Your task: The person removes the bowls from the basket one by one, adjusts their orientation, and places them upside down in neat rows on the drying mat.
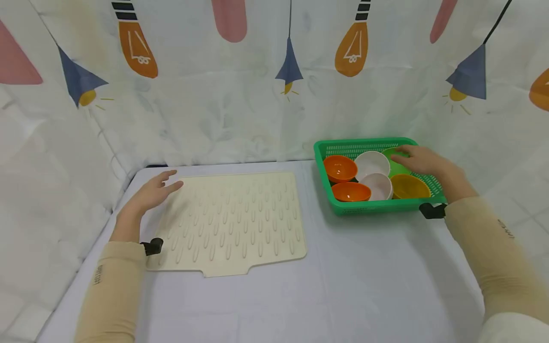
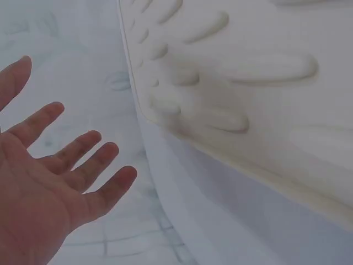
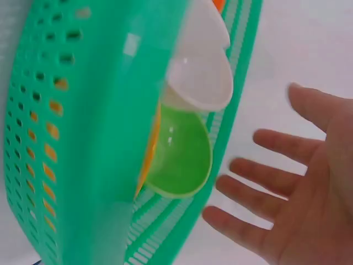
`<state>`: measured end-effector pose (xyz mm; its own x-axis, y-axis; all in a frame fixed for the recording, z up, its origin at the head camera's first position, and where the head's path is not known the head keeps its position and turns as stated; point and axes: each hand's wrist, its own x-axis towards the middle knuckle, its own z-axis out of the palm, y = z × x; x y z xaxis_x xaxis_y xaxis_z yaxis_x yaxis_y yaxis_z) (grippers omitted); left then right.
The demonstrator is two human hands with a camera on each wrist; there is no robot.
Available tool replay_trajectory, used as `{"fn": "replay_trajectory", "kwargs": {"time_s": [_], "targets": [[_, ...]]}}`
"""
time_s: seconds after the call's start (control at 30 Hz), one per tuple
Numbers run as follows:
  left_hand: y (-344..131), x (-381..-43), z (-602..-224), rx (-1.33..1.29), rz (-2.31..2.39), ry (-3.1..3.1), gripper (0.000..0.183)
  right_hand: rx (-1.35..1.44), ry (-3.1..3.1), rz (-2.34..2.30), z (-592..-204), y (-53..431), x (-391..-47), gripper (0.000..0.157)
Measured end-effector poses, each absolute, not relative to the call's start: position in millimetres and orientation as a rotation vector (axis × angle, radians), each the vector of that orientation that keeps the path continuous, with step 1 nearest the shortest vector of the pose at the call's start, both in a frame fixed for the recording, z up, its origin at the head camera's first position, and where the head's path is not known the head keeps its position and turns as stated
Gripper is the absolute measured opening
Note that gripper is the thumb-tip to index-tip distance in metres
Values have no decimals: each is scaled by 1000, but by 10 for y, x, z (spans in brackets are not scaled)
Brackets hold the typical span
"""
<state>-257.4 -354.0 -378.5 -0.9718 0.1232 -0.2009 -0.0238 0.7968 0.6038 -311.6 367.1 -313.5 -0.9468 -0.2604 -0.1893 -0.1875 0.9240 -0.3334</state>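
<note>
My left hand (image 1: 151, 191) hovers over the far left corner of a cream drying mat (image 1: 236, 219) with raised oblong ridges. Its fingers are spread and hold nothing; the left wrist view shows the bare palm beside the mat's edge (image 2: 248, 171). On the right, my right hand (image 1: 418, 160) reaches above a green plastic basket (image 1: 381, 206), nearest to a green bowl (image 1: 396, 169). In the right wrist view its fingers are extended and apart, with nothing in them. Two orange bowls (image 1: 340, 168), two white bowls (image 1: 372, 163) and a yellow bowl (image 1: 410, 186) share the basket.
A white cloth (image 1: 274, 305) covers the table. Behind it hangs a pale curtain (image 1: 206, 114) printed with lamps and bulbs. The basket's perforated wall (image 3: 94, 127) rises around the bowls, and a strip of tablecloth lies between mat and basket.
</note>
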Motion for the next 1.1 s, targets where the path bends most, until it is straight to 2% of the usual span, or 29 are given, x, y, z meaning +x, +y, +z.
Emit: {"fn": "replay_trajectory", "kwargs": {"time_s": [0.23, 0.5, 0.73, 0.87, 1.1], "targets": [[-3788, -2485, -3839, -204, 1043, 2624, 95, -284, 2769, -388, -3115, 3861, -3089, 61], [-3906, -2489, -3928, -401, 1161, 2449, 92, -194, 2671, -402, -3213, 3988, -3124, 61], [-3901, -2502, -3978, -386, 1195, 2420, 84, -140, 2576, -510, -3284, 4013, -3166, 66], [-3897, -2532, -4029, -378, 1190, 2424, 72, -122, 2558, -527, -3307, 4012, -3183, 69], [-3876, -2551, -4061, -307, 1157, 2441, 60, -143, 2587, -489, -3319, 3986, -3147, 62]]}}
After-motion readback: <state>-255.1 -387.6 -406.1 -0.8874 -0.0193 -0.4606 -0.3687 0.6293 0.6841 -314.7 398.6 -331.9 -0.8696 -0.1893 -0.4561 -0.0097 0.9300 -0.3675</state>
